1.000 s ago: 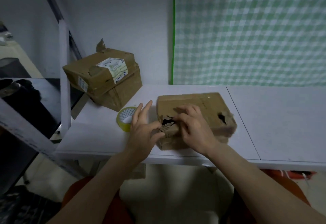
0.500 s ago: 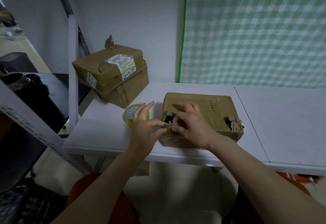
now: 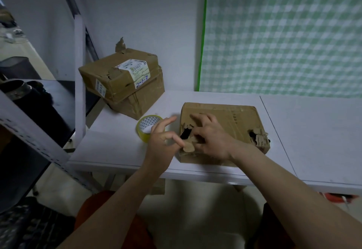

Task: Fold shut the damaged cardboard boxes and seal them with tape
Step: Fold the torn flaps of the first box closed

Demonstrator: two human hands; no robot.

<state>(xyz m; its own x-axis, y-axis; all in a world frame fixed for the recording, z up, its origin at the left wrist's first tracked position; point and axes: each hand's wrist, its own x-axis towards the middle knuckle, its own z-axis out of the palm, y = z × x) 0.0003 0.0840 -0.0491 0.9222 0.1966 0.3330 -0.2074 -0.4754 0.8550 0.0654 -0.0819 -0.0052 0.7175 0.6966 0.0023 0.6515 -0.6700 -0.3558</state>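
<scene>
Hands were both on the near cardboard box (image 3: 231,123), which lay flat on the white table (image 3: 313,135) close to its front edge. Left hand (image 3: 160,143) pinched a torn cardboard scrap (image 3: 188,147) at the box's front-left corner between thumb and curled forefinger; its other fingers stuck out straight, spread toward the tape roll (image 3: 147,127). Right hand (image 3: 211,137) rested on the box top beside the ragged hole (image 3: 185,132), fingers loosely bent and spread, tips touching cardboard; whether it gripped anything, couldn't tell. A second tear (image 3: 258,137) sat at the front-right corner. Tape roll lay flat on the table just left of the box. Two stacked boxes (image 3: 125,82) stood well behind it, by the wall.
</scene>
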